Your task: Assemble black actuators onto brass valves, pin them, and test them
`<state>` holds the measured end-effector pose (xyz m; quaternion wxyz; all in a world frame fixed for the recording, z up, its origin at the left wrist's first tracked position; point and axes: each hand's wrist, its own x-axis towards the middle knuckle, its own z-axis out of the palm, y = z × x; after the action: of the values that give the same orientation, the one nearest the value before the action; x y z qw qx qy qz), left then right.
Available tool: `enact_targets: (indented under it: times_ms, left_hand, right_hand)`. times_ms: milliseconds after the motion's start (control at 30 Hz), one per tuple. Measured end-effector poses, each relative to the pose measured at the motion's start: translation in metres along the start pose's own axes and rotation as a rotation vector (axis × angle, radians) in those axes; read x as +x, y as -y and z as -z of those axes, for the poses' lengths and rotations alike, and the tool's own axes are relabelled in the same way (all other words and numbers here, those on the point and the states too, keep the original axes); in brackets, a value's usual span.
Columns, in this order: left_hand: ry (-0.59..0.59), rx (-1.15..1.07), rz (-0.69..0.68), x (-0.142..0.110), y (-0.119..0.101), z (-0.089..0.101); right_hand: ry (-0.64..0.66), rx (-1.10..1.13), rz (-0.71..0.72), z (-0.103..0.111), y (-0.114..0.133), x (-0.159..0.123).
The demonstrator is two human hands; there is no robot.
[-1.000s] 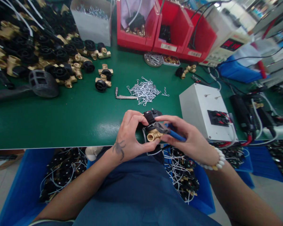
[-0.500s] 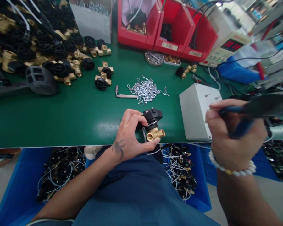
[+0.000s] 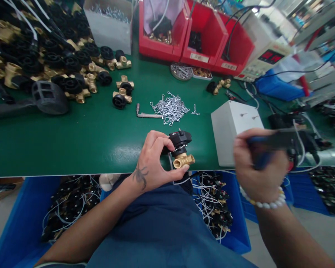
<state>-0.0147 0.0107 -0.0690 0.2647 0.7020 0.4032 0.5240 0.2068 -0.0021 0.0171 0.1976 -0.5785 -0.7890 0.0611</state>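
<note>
At the bench's front edge, my left hand [image 3: 156, 160] is closed around a brass valve [image 3: 184, 160] topped by a black actuator [image 3: 180, 137]. The thumb presses under the brass body while the fingers grip the black part's left side. A metal clip shows at the joint between the two. My right hand [image 3: 261, 163], motion-blurred, is closed on what look like pliers [image 3: 259, 149] with blue handles and a dark head pointing right. It is in front of a grey box [image 3: 226, 130]. A pile of R-shaped wire clips [image 3: 171, 108] lies beyond my left hand.
Many brass valves [image 3: 92, 82] with black caps crowd the back left, near a black mallet head [image 3: 48, 97]. Red bins [image 3: 159, 48] and a power supply [image 3: 268, 59] stand at the back. Blue crates [image 3: 240, 223] below the bench hold wired parts.
My right hand with the blue-handled pliers has moved left and stays blurred, now in front of the grey box. My left hand keeps its hold on the valve, almost unmoved.
</note>
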Motion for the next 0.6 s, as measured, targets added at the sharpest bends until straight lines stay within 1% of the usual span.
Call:
enact_targets:
  times_ms: [33,67,100,133,167,200,233,267,300,333,367,400,433,467,500,533,600]
  left_hand:
    - [0.002,0.005,-0.001,0.000,0.000,0.000]
    - [0.004,0.008,-0.001,0.000,0.000,0.000]
    - [0.007,0.007,0.001,0.000,0.000,0.000]
    - [0.007,0.003,0.003,0.000,0.000,0.000]
    - [0.004,-0.003,0.008,0.000,0.000,0.000]
    - [0.003,-0.009,0.012,0.000,0.000,0.000]
    - [0.005,-0.013,0.015,0.000,0.001,0.000]
    - [0.005,-0.014,0.014,-0.001,0.001,0.000]
    - [0.004,-0.012,0.012,-0.001,0.001,0.000]
    - [0.002,-0.007,0.007,-0.001,0.001,0.000]
    - [0.000,0.000,0.002,-0.001,0.001,-0.001]
    - [-0.004,0.008,-0.002,-0.001,0.001,-0.001]
    - [-0.007,0.014,-0.005,-0.001,0.001,-0.001]
    - [-0.009,0.016,-0.005,-0.001,0.001,-0.001]
    - [-0.007,0.016,-0.002,0.000,0.001,-0.001]
    - [-0.005,0.013,0.004,0.000,0.001,-0.001]
    - [-0.003,0.004,0.013,0.000,0.001,-0.001]
  right_hand:
    - [0.080,-0.032,0.036,-0.002,0.000,0.001]
    - [0.120,-0.072,0.072,-0.003,0.000,0.002]
    - [0.139,-0.104,0.105,-0.002,0.000,0.004]
    - [0.111,-0.121,0.119,0.000,0.001,0.005]
    - [0.020,-0.116,0.105,0.002,0.002,0.007]
    - [-0.116,-0.082,0.055,0.004,0.004,0.007]
    - [-0.288,-0.030,-0.009,0.005,0.005,0.007]
    - [-0.413,0.012,-0.057,0.005,0.006,0.007]
    - [-0.446,0.020,-0.069,0.005,0.006,0.007]
    - [-0.372,-0.006,-0.045,0.004,0.006,0.006]
    - [-0.208,-0.058,0.008,0.004,0.006,0.006]
    - [-0.013,-0.124,0.072,0.004,0.005,0.006]
    - [0.137,-0.182,0.125,0.006,0.005,0.006]
    - [0.204,-0.212,0.143,0.007,0.005,0.007]
    - [0.154,-0.216,0.132,0.009,0.006,0.007]
    - [0.028,-0.187,0.089,0.011,0.007,0.007]
    - [-0.315,-0.072,-0.017,0.012,0.009,0.007]
